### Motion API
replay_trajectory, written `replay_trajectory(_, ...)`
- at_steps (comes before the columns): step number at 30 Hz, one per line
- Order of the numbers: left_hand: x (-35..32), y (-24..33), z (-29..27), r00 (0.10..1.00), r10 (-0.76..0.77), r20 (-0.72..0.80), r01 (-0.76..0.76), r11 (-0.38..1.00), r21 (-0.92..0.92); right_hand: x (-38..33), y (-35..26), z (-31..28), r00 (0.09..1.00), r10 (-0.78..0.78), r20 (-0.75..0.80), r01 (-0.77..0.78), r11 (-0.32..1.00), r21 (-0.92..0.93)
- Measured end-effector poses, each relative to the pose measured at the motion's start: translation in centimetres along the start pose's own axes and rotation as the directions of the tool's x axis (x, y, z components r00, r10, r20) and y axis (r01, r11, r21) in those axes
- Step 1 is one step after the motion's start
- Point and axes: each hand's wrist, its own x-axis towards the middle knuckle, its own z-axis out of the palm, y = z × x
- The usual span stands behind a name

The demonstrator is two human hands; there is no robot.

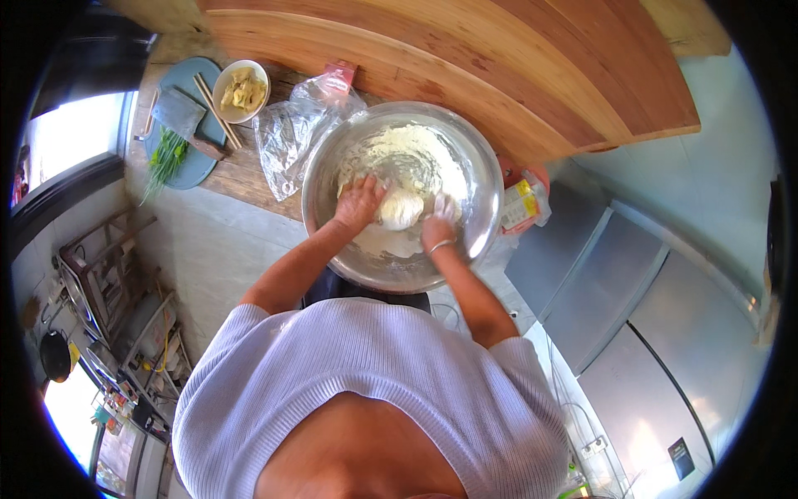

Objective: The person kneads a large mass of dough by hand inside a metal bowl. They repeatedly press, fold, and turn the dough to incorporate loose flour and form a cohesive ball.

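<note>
A wide metal basin [322,158] stands at the table's edge in front of me, its inside dusted with loose flour [411,150]. In it sits a pale lump of dough [401,209] between my two hands. My left hand [360,202] lies at the dough's left side, fingers stretched out and pointing toward the dough. My right hand [440,223], floury and with a bracelet at the wrist, is at the dough's right side; its fingers are smeared by motion.
Left of the basin are a crumpled clear plastic bag [283,141], a bowl of yellowish food [243,90], chopsticks [218,112], and a blue cutting board [195,173] with a cleaver [179,112] and green herbs [169,156]. A large wooden board [465,50] lies behind; a package [522,206] sits right.
</note>
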Motion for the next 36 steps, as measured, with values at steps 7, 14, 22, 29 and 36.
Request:
replay_trajectory(7,7.4,0.3,-1.7,0.993,-0.118,0.013,0.119,0.982,-0.147,-6.4,0.1,5.0,0.984,-0.136,0.117,0.151,0.979,-0.137)
replay_trajectory(14,10.3,-3.2,-1.0,0.978,0.117,0.173,0.032,0.732,-0.68,-4.4,-0.8,6.5,0.981,0.095,0.169,-0.105,0.993,0.051)
replay_trajectory(22,5.8,-2.5,-0.7,0.998,-0.022,-0.058,0.0,0.939,-0.343,-3.8,-3.5,2.8,0.996,-0.043,-0.084,0.047,0.998,0.048)
replay_trajectory(29,8.2,-1.9,0.3,0.98,0.033,-0.197,-0.064,0.986,-0.155,8.2,-6.2,-2.3,0.892,-0.444,-0.09,0.416,0.881,-0.225)
replay_trajectory(36,9.5,-2.1,0.8,0.928,-0.028,-0.371,-0.04,0.984,-0.175,11.8,-7.3,-2.4,0.947,-0.26,0.187,0.305,0.91,-0.279)
